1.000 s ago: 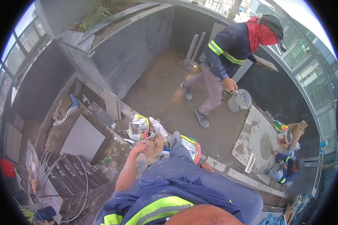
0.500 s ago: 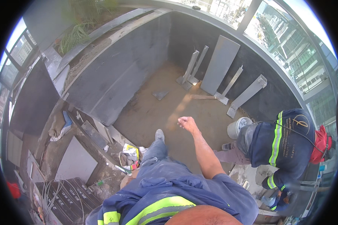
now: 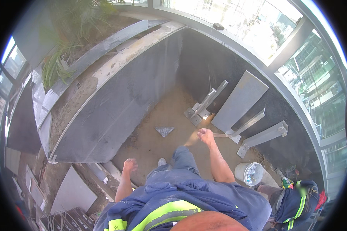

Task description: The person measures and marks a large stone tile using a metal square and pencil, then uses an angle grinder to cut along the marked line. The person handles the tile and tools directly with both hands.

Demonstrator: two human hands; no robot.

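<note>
My right hand (image 3: 206, 136) hangs over the brown floor with its fingers curled together. Whatever they hold, if anything, is hidden. In the picture it overlaps the end of a thin bundle of sticks (image 3: 221, 135) lying by a metal post's base; I cannot tell whether they touch. My left hand (image 3: 130, 165) is held out low on the left, fingers loosely apart and nothing in them. A small triangular grey piece (image 3: 164, 131) lies on the floor between and beyond my hands. My legs (image 3: 185, 161) are in mid-stride.
Metal posts on base plates (image 3: 262, 138) and a grey slab (image 3: 241, 101) lean along the dark right wall. A white bucket (image 3: 249, 174) stands right, beside a bending co-worker (image 3: 297, 200). A grey panel wall (image 3: 119, 100) rises left; a loose panel (image 3: 74, 190) lies behind it.
I have stepped forward into the walled corner, so the posts and slab are nearer. My left hand has come into view. The co-worker and bucket now sit lower in the picture.
</note>
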